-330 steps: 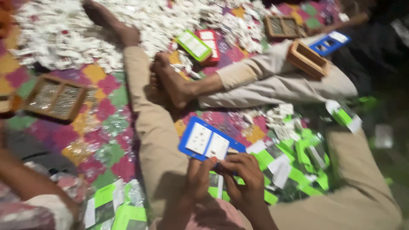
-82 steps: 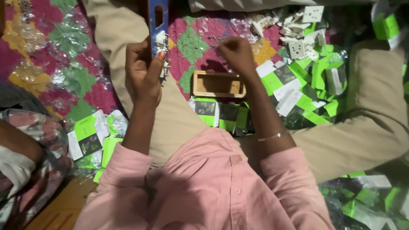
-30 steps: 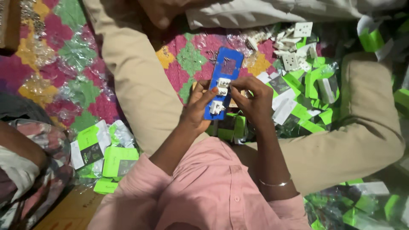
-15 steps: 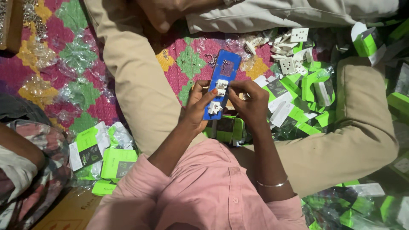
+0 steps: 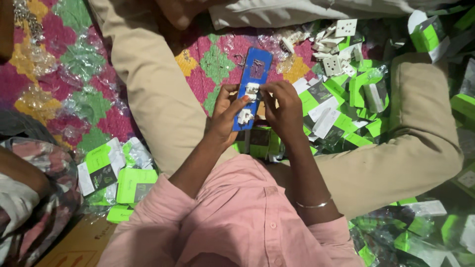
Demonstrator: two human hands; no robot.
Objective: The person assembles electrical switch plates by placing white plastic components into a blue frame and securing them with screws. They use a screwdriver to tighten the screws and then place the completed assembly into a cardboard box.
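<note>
A long blue plate (image 5: 256, 74) with small white switch parts clipped to it stands between my two hands, above my lap. My left hand (image 5: 225, 114) grips its lower left edge from the side. My right hand (image 5: 283, 106) is at the plate's right edge, with the fingertips pinched on a small white part (image 5: 252, 89) near its middle. A second white part (image 5: 244, 116) sits lower on the plate. I sit cross-legged in beige trousers and a pink shirt.
Green and white cartons (image 5: 346, 99) lie heaped at my right knee, more green cartons (image 5: 118, 178) at my left. Loose white socket pieces (image 5: 331, 49) lie beyond. Another person's legs (image 5: 316, 12) cross the top; a sleeve (image 5: 24, 193) shows at the left. A patterned mat (image 5: 74, 74) lies underneath.
The wooden tray seen between my knees earlier is out of sight. Both hands have come together on the blue plate, and my right fingers have shifted up to the white part near its middle.
</note>
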